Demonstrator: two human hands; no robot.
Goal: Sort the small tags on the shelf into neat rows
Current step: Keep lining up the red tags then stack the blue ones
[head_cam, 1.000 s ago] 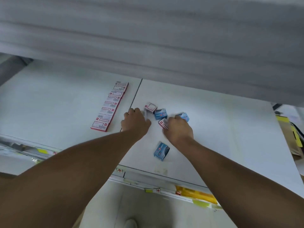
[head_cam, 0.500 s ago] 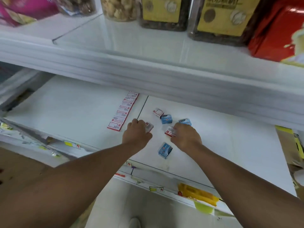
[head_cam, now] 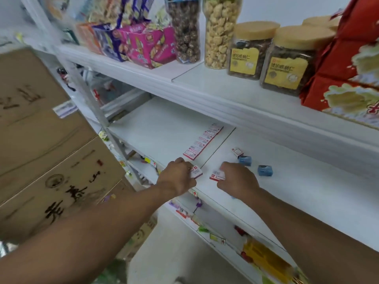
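On the white middle shelf [head_cam: 307, 187] a neat row of several red-and-white tags [head_cam: 202, 142] runs front to back. My left hand [head_cam: 177, 176] is closed on one red-and-white tag [head_cam: 196, 172] near the shelf's front edge. Just right of it, my right hand [head_cam: 238, 179] grips another red-and-white tag [head_cam: 217, 175]. Loose behind my right hand lie a third red-and-white tag [head_cam: 238, 152] and two blue tags [head_cam: 245, 160] [head_cam: 265, 170]. A blue tag seen earlier is hidden under my right wrist.
The upper shelf [head_cam: 205, 87] overhangs close above and carries pink snack boxes [head_cam: 143, 46], jars [head_cam: 250, 50] and a red package [head_cam: 346, 64]. Stacked cardboard boxes [head_cam: 41, 140] stand at the left. Price labels line the shelf's front rail [head_cam: 217, 238].
The view has tilted up and left, showing the upper shelf and the boxes. Both hands have drawn toward the shelf's front edge, each carrying a red-and-white tag.
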